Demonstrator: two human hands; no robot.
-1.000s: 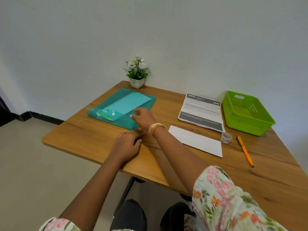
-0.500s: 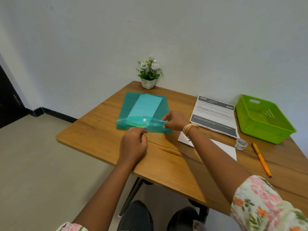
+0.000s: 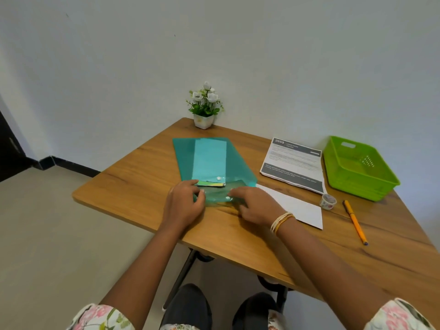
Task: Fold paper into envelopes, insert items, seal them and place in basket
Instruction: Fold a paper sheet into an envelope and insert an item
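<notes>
No finished envelope lies in the green plastic basket (image 3: 357, 167) at the far right, so the task is judged to be at its start: the left hand (image 3: 183, 206) and right hand (image 3: 254, 206) rest with loosely bent fingers on the open near flap of a translucent teal plastic snap-button folder (image 3: 209, 160), whether pinching it cannot be told, and coloured sheets (image 3: 210, 184) show at its mouth. Folding, filling, sealing and placing remain, with a white paper sheet (image 3: 297, 208), small tape roll (image 3: 327, 201) and orange pen (image 3: 355, 221) near the basket on the wooden table (image 3: 133, 186), beside a printed document (image 3: 292, 163), a white-flowered potted plant (image 3: 204, 106) against the pale wall (image 3: 214, 44) and a beige floor (image 3: 47, 234).
</notes>
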